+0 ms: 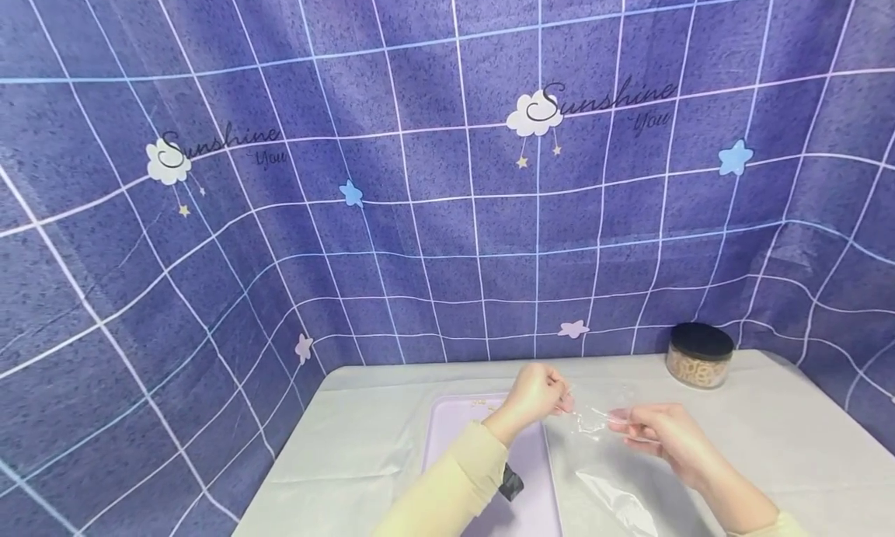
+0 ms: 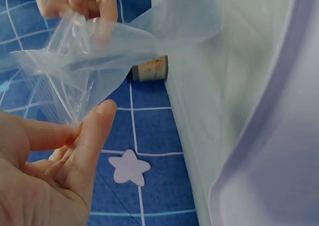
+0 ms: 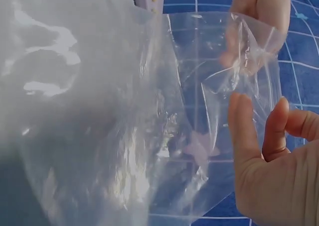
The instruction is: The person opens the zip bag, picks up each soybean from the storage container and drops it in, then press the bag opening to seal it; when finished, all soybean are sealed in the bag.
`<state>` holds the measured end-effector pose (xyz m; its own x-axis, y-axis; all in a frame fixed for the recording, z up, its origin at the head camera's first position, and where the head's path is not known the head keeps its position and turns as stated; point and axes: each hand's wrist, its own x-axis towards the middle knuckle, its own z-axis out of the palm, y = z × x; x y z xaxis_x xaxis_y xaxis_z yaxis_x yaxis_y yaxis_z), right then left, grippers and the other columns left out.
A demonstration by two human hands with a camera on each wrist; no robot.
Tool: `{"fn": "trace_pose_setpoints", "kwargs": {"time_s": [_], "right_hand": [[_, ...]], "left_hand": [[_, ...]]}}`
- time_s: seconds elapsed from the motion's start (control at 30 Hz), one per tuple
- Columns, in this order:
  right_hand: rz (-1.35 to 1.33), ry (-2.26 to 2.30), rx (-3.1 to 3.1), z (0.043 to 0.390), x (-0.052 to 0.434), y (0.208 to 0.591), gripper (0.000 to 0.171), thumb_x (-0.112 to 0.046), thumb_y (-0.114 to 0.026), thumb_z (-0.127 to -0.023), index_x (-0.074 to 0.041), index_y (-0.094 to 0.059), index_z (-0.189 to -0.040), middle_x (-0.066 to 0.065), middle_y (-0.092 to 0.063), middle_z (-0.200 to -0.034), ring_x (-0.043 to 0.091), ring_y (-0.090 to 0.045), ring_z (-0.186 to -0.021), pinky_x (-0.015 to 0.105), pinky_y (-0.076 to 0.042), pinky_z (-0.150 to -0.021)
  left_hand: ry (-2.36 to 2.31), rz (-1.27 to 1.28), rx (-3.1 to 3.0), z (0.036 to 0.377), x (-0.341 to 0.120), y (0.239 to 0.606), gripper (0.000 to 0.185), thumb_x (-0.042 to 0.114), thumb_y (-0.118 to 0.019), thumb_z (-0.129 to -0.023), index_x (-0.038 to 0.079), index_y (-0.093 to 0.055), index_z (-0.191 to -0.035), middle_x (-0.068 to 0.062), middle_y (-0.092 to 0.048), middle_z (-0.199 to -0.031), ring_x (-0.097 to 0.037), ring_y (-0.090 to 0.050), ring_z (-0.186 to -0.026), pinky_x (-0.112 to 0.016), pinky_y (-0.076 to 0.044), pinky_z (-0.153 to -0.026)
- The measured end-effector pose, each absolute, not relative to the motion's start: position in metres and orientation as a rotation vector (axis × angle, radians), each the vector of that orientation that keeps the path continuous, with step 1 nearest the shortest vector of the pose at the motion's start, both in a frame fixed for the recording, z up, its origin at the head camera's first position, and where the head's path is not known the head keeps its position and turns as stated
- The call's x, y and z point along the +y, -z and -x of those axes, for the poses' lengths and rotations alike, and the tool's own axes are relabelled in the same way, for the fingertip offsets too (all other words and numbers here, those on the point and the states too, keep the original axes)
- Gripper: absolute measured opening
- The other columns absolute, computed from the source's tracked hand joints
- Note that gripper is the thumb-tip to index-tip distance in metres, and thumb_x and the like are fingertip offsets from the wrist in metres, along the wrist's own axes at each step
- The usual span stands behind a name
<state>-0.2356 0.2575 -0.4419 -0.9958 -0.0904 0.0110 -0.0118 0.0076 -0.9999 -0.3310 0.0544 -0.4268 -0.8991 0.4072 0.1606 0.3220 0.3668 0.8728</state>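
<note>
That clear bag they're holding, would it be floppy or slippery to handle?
Probably very floppy: the bag sags and crumples between the left hand and right hand. Likely light, since only pinching fingers hold it up. Its glossy film could be slippery.

Backdrop cloth [image 1: 419, 210], purple with a white grid: script "Sunshine" with a smaller "You" beneath, printed twice. One print sits far left beside a white cloud [image 1: 168, 162], the other upper right of centre beside a second white cloud [image 1: 534, 114]. Jar [image 1: 699, 355] on the table, far right: no readable label. No other text legible.
</note>
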Motion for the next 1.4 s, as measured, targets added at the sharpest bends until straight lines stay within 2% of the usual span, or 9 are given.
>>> {"fn": "trace_pose_setpoints", "kwargs": {"time_s": [0.4,0.6,0.8,0.87,1.0,1.07,1.2,1.3,1.4], "right_hand": [[0.101,2.092,2.208,0.223,0.261,0.438,0.018,-0.006,-0.048,-0.087,-0.008,-0.054,-0.07,0.012,-0.066,-0.114,0.011,-0.069,-0.092,0.035,-0.055,-0.083],[-0.007,2.009,2.404,0.214,0.254,0.431,0.025,-0.009,-0.05,-0.091,0.013,-0.062,-0.096,0.011,-0.07,-0.095,0.012,-0.069,-0.081,0.031,-0.057,-0.076],[-0.011,1.686,2.968,0.214,0.244,0.42,0.025,-0.009,-0.06,-0.083,-0.003,-0.046,-0.063,-0.001,-0.047,-0.067,0.005,-0.049,-0.065,0.022,-0.05,-0.063],[0.051,1.561,3.181,0.215,0.242,0.419,0.029,-0.009,-0.065,-0.079,-0.007,-0.041,-0.062,-0.001,-0.045,-0.07,0.006,-0.045,-0.065,0.022,-0.045,-0.06],[0.242,1.494,3.411,0.223,0.239,0.415,0.019,-0.008,-0.073,-0.076,-0.014,-0.055,-0.076,0.0,-0.052,-0.088,0.004,-0.049,-0.08,0.024,-0.047,-0.067],[0.427,1.515,3.454,0.232,0.241,0.412,0.02,-0.004,-0.075,-0.075,-0.016,-0.062,-0.085,0.004,-0.056,-0.101,0.008,-0.052,-0.093,0.03,-0.049,-0.076],[0.809,1.358,3.507,0.253,0.248,0.4,0.026,-0.003,-0.077,-0.071,-0.024,-0.069,-0.085,0.013,-0.055,-0.124,0.028,-0.047,-0.113,0.049,-0.038,-0.09],[0.975,1.163,3.469,0.264,0.255,0.391,0.028,-0.005,-0.078,-0.07,-0.029,-0.07,-0.08,0.01,-0.058,-0.125,0.035,-0.05,-0.114,0.054,-0.038,-0.09],[1.035,1.012,3.347,0.27,0.26,0.387,0.027,-0.006,-0.076,-0.072,-0.031,-0.07,-0.08,0.003,-0.066,-0.114,0.029,-0.06,-0.107,0.049,-0.047,-0.087]], "left_hand": [[-1.625,-0.609,2.589,0.349,0.035,0.424,0.012,0.001,-0.053,-0.089,0.0,-0.063,-0.081,-0.009,-0.067,-0.064,-0.014,-0.066,-0.053,-0.022,-0.053,-0.048],[-1.577,-0.674,2.661,0.347,0.036,0.422,0.013,0.001,-0.054,-0.088,0.003,-0.062,-0.078,-0.006,-0.066,-0.061,-0.012,-0.065,-0.05,-0.021,-0.051,-0.045],[-1.563,-0.717,2.616,0.34,0.04,0.412,0.014,0.003,-0.053,-0.089,0.004,-0.06,-0.077,-0.006,-0.068,-0.064,-0.011,-0.065,-0.051,-0.022,-0.053,-0.047],[-1.559,-0.74,2.591,0.338,0.042,0.409,0.014,0.004,-0.053,-0.09,0.004,-0.06,-0.078,-0.005,-0.069,-0.066,-0.01,-0.065,-0.052,-0.022,-0.053,-0.048],[-1.515,-0.785,2.595,0.333,0.044,0.405,0.014,0.006,-0.054,-0.092,0.005,-0.061,-0.08,-0.003,-0.069,-0.067,-0.008,-0.065,-0.052,-0.021,-0.053,-0.049],[-1.492,-0.8,2.603,0.331,0.045,0.403,0.014,0.006,-0.055,-0.092,0.006,-0.061,-0.079,-0.002,-0.069,-0.067,-0.007,-0.065,-0.052,-0.021,-0.053,-0.048],[-1.437,-0.846,2.613,0.328,0.046,0.399,0.014,0.007,-0.056,-0.092,0.007,-0.061,-0.079,-0.002,-0.069,-0.067,-0.007,-0.065,-0.053,-0.02,-0.052,-0.047],[-1.389,-0.9,2.594,0.325,0.045,0.396,0.014,0.008,-0.056,-0.092,0.007,-0.061,-0.08,-0.002,-0.07,-0.069,-0.007,-0.066,-0.056,-0.02,-0.052,-0.048],[-1.341,-0.944,2.55,0.323,0.044,0.394,0.012,0.009,-0.058,-0.093,0.007,-0.061,-0.081,-0.002,-0.071,-0.072,-0.008,-0.067,-0.06,-0.02,-0.053,-0.049]]}}
